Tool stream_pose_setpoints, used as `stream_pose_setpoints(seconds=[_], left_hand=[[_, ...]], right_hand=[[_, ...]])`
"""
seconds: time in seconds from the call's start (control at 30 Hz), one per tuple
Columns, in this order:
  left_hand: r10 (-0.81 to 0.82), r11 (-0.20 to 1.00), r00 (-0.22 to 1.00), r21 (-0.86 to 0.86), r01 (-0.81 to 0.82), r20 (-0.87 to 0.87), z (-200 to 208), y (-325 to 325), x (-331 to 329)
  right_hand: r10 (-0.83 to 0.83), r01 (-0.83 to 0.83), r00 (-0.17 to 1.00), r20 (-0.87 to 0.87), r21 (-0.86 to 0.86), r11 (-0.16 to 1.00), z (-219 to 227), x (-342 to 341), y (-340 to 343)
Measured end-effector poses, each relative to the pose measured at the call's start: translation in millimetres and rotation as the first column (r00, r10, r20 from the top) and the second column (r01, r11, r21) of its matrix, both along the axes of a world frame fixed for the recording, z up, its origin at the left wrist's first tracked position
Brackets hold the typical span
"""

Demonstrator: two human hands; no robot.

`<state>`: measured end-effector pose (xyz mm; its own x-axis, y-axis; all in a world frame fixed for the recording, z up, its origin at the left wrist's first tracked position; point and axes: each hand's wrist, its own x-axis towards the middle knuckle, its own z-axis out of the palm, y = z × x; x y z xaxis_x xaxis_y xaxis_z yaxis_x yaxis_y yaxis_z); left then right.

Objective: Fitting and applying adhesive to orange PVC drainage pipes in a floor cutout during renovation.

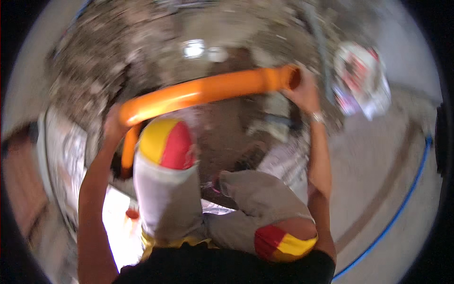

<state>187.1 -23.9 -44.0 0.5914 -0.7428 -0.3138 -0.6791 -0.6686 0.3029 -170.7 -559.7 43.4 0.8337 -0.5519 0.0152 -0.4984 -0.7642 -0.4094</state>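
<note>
A long orange plastic drain pipe (203, 92) is held up crosswise over the dug-out ground, its right end slightly higher than its left. My left hand (113, 124) grips the left end. At the other end, my right hand (305, 93) clasps the wider socket, whose round opening shows. Under the pipe's left part, close to my left hand, another orange pipe piece (130, 147) slants down into a dark gap in the soil. Motion blur softens the picture, so finger details are unclear.
Rough earth and rubble (94, 71) spread ahead. Two small round pale objects (205, 51) lie far off. To the right are a crumpled white bag (362, 78), a grey pipe (321, 52) along the trench and a blue hose (402, 206) on the concrete floor.
</note>
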Motion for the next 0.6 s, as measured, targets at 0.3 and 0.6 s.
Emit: stream_pose_setpoints(seconds=[0.3, 0.6], left_hand=[[0.316, 0.606, -0.006, 0.207, -0.768, -0.949, 7.5, -30.9, -5.7], [0.203, 0.909, 0.463, -0.010, -0.417, -0.863, -45.6, -19.1, 34.2]], right_hand=[[-0.215, 0.144, 0.970, 0.112, 0.446, 0.883, 34.3, -56.6, -25.2], [-0.420, 0.158, 0.886, 0.198, 0.722, 0.673, 0.6, -82.7, -34.9]])
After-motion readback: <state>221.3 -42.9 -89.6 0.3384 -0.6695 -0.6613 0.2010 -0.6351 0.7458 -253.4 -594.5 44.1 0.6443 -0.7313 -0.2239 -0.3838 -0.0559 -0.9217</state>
